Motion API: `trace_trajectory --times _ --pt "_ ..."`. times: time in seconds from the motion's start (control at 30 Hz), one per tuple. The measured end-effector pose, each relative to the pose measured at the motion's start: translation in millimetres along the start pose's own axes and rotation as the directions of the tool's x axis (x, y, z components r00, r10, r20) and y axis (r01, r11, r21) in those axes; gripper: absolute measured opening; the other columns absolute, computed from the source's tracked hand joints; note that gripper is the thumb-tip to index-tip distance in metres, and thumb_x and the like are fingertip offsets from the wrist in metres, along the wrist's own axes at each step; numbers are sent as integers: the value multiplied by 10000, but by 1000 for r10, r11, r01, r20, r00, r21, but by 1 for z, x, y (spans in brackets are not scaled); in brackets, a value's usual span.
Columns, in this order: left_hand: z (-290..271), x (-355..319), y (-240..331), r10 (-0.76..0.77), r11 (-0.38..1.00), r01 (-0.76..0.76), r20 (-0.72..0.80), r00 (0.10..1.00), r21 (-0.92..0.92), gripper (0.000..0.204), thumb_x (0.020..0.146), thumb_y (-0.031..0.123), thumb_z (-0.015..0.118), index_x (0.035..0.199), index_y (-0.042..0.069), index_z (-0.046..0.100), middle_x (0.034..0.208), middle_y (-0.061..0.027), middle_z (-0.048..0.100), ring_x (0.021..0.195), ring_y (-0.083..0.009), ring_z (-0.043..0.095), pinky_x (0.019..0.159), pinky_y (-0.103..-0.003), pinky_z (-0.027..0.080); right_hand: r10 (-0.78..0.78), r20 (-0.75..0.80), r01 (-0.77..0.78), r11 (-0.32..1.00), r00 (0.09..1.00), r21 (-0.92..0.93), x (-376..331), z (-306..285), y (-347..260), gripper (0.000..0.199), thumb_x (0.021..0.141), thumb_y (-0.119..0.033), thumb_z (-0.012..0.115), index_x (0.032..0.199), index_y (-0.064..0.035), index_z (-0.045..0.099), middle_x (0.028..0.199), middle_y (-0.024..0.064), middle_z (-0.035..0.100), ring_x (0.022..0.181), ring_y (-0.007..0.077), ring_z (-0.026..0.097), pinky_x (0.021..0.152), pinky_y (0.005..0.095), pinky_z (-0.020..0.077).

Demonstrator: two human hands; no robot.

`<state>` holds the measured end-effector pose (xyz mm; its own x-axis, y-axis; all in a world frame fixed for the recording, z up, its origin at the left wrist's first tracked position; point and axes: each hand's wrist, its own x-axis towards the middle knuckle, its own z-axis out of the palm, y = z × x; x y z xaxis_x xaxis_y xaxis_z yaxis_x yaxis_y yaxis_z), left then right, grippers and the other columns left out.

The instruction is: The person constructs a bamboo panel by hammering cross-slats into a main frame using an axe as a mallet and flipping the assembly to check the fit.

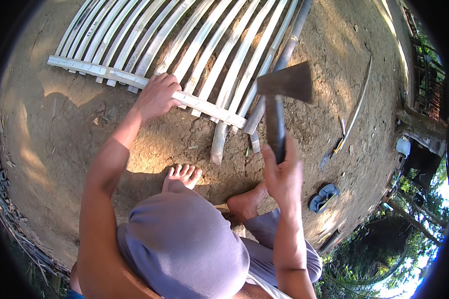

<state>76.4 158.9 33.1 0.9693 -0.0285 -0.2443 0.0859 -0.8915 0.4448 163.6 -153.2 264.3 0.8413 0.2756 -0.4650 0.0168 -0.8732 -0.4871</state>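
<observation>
Panel [184,55]: pale split-bamboo slats laid side by side on bare earth, fanning away from the feet; near ends tied together by one crossbar.
Crossbar [134,79]: flat pale strip across the slat ends, running from far left down toward the panel's right corner; serves as the landmark below.
Left hand [157,95]: on the crossbar near its middle, fingers curled over the far edge, thumb on the near side; closed on the strip, apparently to pin it flat against the slats.
Right hand [283,172]: nearer than the crossbar's right end, raised off the ground; fingers wrapped fully round the hatchet handle, low on the shaft, a hold that looks suited to a swing.
Hatchet [284,87]: dark head held above the crossbar's right end, handle running down into the right fist; head broadside, blade pointing right, so the flat back faces the panel.
Loose slats [219,142]: a few ends jutting past the crossbar toward the feet, uneven in length; probably untrimmed.
Pole [284,55]: dark round pole along the panel's right edge, passing under the crossbar's right end.
Feet [184,175]: bare, planted just short of the crossbar, one each side of the jutting slats; squatting stance, knees in grey cloth.
Sandals [324,195]: blue pair on the earth, well right of the crossbar, out of the work area.
Thin strip [359,104]: curved sliver lying right of the pole, apart from the panel.
</observation>
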Motion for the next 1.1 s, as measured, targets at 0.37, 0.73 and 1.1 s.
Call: trace_trajectory --times 0.37,0.73,1.1 --pt "19 -4 -10 45 997 -48 -53 998 -63 419 816 276 837 1136 71 658 1162 -63 579 1170 -269 535 1016 -433 423 53 25 -51 996 998 -75 -33 130 102 493 1018 -237 619 1388 -3 393 853 288 715 738 498 714 634 622 534" --pt "8 -13 -14 0 997 -4 -56 998 -77 415 830 279 841 1147 74 667 1164 -64 581 1175 -273 543 1024 -433 418 34 -360 208 764 932 611 -16 31 6 170 1075 -131 577 1118 -51 433 780 68 590 534 125 574 457 265 473" --pt "-4 -6 -12 13 1000 -13 10 1000 24 394 862 326 824 1121 66 681 1156 -41 608 1180 -214 548 1033 -401 430 133 15 -123 858 991 498 -20 41 30 331 1041 -145 633 1306 25 533 676 11 573 495 84 548 412 271 406"
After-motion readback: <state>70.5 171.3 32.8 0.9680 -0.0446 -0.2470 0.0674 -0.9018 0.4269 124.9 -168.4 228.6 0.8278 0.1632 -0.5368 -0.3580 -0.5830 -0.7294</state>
